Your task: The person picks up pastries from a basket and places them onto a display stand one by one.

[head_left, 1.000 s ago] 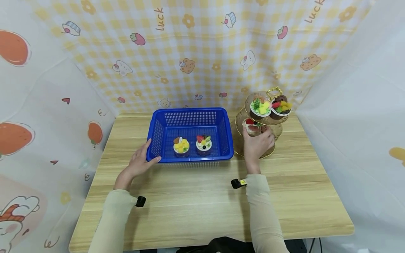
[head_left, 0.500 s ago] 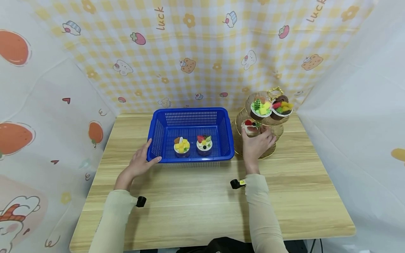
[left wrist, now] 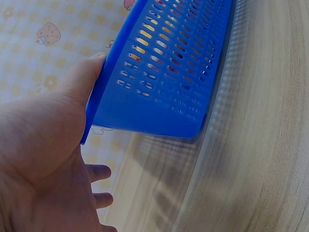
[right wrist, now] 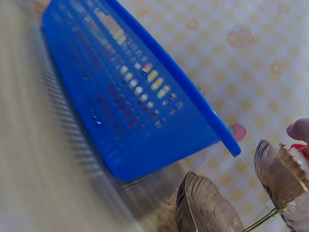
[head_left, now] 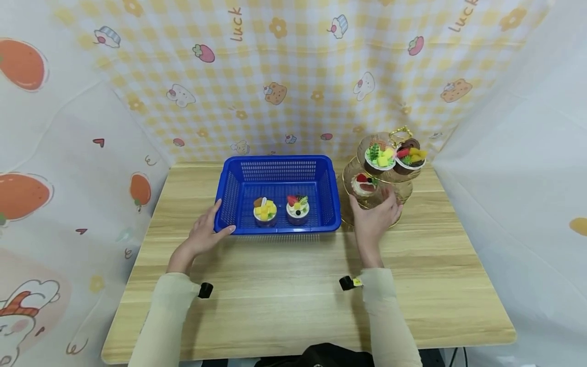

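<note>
My left hand (head_left: 200,235) rests on the near left corner of the blue plastic basket (head_left: 277,231). Its thumb lies on the front rim and its fingers lie along the left side. Inside, a cupcake with yellow cubes (head_left: 265,210) and a strawberry-topped cupcake (head_left: 298,208) stand upright. At the tiered gold stand (head_left: 404,192), my right hand (head_left: 373,224) has its thumb and fingers spread in front of a cream cupcake with red fruit (head_left: 364,184), apart from it. That cupcake sits on the tier below the top one. The right wrist view is blurred and shows only a fingertip (right wrist: 298,129).
The stand's top tier bears a cupcake with green and yellow topping (head_left: 380,159) and a chocolate one with fruit (head_left: 410,158). A gold handle (head_left: 400,133) rises behind them. The wooden table (head_left: 284,290) ends at a patterned cloth (head_left: 293,76).
My right hand has let go of the cream cupcake and drawn back slightly toward me, leaving it on the stand. The left hand and the basket stay in place; the head view shifts slightly.
</note>
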`<state>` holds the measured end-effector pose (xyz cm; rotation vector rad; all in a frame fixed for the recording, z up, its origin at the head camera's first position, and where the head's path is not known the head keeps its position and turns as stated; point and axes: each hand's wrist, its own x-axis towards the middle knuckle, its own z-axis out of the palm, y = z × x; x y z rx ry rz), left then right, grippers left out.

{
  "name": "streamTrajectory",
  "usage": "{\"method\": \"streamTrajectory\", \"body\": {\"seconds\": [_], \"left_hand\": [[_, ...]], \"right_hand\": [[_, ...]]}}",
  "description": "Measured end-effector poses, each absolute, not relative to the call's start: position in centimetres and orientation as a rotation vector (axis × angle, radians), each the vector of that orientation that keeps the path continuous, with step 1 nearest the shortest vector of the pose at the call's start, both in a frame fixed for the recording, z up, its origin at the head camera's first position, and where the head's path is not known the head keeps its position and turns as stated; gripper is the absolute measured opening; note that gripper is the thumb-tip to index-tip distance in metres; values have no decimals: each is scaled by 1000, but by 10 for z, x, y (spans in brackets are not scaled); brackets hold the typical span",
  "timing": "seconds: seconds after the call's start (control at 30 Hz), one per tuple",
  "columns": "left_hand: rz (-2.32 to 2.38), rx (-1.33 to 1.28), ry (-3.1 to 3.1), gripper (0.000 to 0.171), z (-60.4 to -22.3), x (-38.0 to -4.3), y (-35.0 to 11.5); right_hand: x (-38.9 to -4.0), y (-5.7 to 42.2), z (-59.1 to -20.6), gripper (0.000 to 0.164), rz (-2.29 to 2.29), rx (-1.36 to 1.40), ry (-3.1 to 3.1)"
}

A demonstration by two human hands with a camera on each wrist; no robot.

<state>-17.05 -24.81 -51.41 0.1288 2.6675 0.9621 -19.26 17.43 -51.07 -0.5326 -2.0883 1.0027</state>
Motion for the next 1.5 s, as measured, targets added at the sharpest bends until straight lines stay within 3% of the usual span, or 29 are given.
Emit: {"method": "streamTrajectory", "body": {"seconds": [0.27, 0.47, 0.77, 1.0, 1.5], "left_hand": [[953, 130, 2668, 95, -512, -172, -247], [952, 134, 2664, 96, -514, -173, -248], [950, 135, 2663, 96, -513, -173, -248], [952, 126, 2658, 95, -511, -172, -248], [970, 115, 2661, 95, -512, -171, -251]], "right_hand": [[-154, 167, -507, 78, 1062, -392, -2119], [-154, 157, -479, 76, 1052, -74, -2270], [-203, 124, -433, 85, 842, 740, -2787], [-248, 80, -416, 93, 540, 1168, -2991], [-305, 8, -462, 97, 174, 1631, -3125]]}}
